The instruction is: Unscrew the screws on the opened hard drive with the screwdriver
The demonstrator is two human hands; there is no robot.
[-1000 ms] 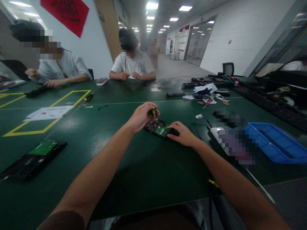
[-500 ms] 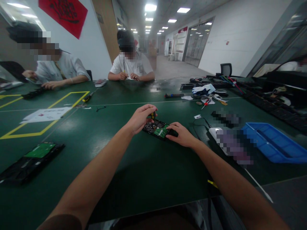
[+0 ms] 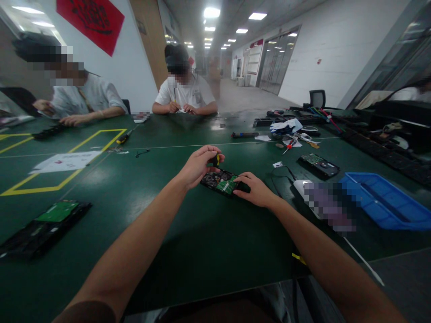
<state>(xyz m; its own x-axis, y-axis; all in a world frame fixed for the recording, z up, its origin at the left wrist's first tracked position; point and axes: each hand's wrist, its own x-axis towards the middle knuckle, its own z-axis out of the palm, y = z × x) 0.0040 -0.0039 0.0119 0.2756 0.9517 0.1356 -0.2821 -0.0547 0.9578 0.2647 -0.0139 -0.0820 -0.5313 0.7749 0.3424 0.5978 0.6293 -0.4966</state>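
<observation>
A hard drive [image 3: 225, 185] with a green circuit board and a dark frame lies on the green table in front of me. My left hand [image 3: 198, 167] is closed round the black and yellow handle of a screwdriver [image 3: 216, 159], held upright over the drive's far left part. Its tip is too small to make out. My right hand [image 3: 255, 190] grips the drive's right end, thumb at the near edge and fingers on top of the board.
To the left lies another drive [image 3: 45, 226] in a black frame, and one more drive [image 3: 318, 165] sits at the right. Beside it are a white device [image 3: 308, 197] with a cable and a blue tray [image 3: 387, 202]. Tools and gloves [image 3: 286, 127] lie farther back. Two people sit across the table.
The screwdriver handle has turned or tilted slightly in my left hand, and the fingers have shifted a little. My right hand and the hard drive stay in place.
</observation>
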